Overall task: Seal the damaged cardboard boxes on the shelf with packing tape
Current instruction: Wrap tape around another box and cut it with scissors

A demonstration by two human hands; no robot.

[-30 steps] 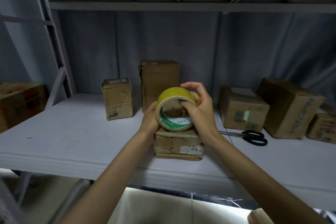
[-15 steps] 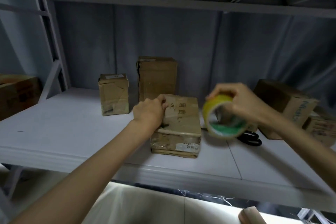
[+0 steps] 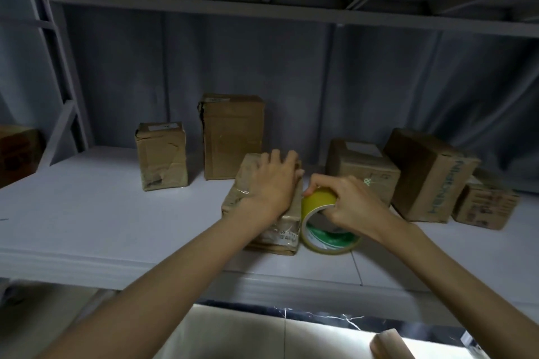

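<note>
Left hand (image 3: pixel 271 183) is lying flat on top of the low cardboard box (image 3: pixel 256 230) at the middle of the shelf (image 3: pixel 87 227), fingers stretched forward and pressing down on the lid, not curling round anything. Right hand (image 3: pixel 350 207) is gripping the yellow tape roll (image 3: pixel 320 224), fingers wrapped over the top of the ring, thumb side toward the box. That roll is standing on its edge on the shelf, tilted a little, touching or just beside the box's right face; its green-printed inner core is showing at the bottom of the ring. Whether a strip is running from the roll to the box, nobody could say from this angle.

Looking around the pressed box: at 11 o'clock a small crumpled box (image 3: pixel 162 156) is standing upright, its front creased and dented. At 12 o'clock, just behind the left hand, a taller box (image 3: pixel 233 137) is standing with a torn-looking left edge. Over at 2 o'clock a squat box with a white label (image 3: pixel 361 169) is sitting partly behind the right hand. Further toward 3 o'clock a big box with blue lettering (image 3: pixel 428 175) is leaning tilted, and a smaller box (image 3: pixel 484 204) is sitting just beside it at the far right. Way off at 9 o'clock, another brown box (image 3: pixel 17 154) is peeking in at the frame's edge.
</note>
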